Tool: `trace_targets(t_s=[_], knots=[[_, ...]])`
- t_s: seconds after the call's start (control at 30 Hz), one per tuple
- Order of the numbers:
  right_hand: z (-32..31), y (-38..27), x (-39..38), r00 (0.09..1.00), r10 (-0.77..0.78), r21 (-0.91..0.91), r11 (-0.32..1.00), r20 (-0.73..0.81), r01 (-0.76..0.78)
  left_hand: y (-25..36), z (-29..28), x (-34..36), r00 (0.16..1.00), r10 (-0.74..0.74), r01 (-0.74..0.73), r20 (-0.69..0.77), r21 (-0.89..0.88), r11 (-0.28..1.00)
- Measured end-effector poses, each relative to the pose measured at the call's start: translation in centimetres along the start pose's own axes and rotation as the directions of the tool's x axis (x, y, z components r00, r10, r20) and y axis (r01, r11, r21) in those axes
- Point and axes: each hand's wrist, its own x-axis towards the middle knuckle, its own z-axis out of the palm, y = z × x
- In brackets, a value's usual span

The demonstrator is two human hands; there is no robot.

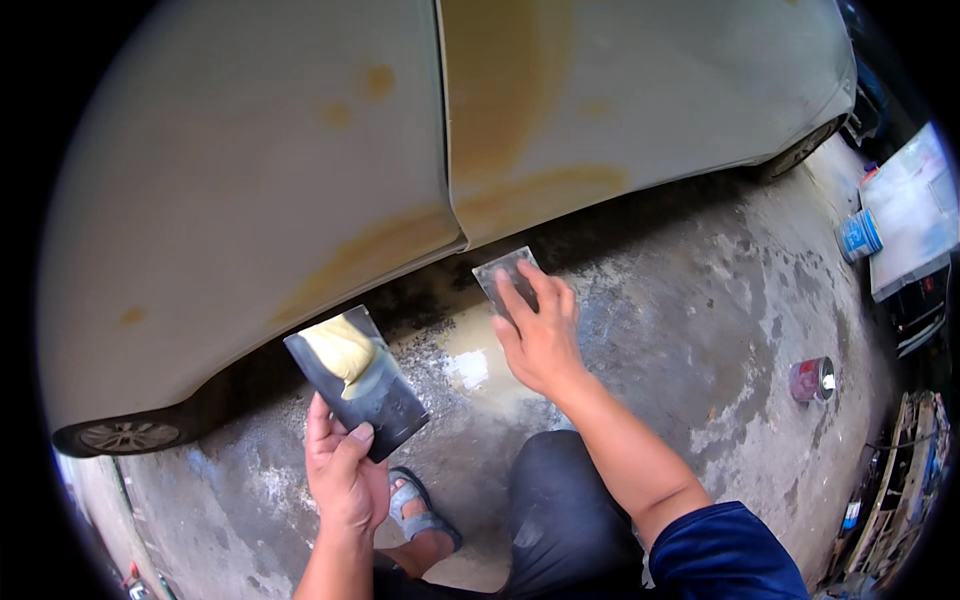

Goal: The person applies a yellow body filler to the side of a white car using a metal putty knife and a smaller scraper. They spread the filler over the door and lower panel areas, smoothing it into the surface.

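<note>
Here, left hand (345, 472) clamps a paste-topped plate (388, 408); right hand (545, 342) seemingly pinches a scraper (488, 279).

A reddish can (806, 381) sits on the stained grey floor (700, 330).

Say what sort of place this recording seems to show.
Probably a car body repair workshop: a car with yellowish patches on its panels, a dark plate bearing pale paste in the left hand, and a reddish can on the stained floor.
</note>
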Motion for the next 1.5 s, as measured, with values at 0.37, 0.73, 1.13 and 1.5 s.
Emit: trace_targets(t_s=[0.37,0.73,1.13,1.5], knots=[[-7.1,-7.5,-0.3,0.939,-0.322,0.436,0.867,0.118,0.242,-1.4,2.2,0.2,0.991,-0.008,-0.003,0.132,0.083,0.997],[-7.7,-1.5,5.8,0.973,-0.143,-0.099,0.987,-0.183,0.127,0.3,0.5,0.0,0.919,0.327,-0.393,0.221,0.44,0.807],[-0.2,-0.7,8.6,0.922,-0.213,-0.275,0.954,-0.325,0.123,0.2,-0.8,-0.7,0.968,0.195,-0.242,0.156,0.394,0.887],[2.5,1.5,6.2,0.961,-0.171,-0.24,0.964,-0.217,0.117,-0.1,-2.2,-0.4,0.982,0.163,-0.187,0.098,0.351,0.917]])
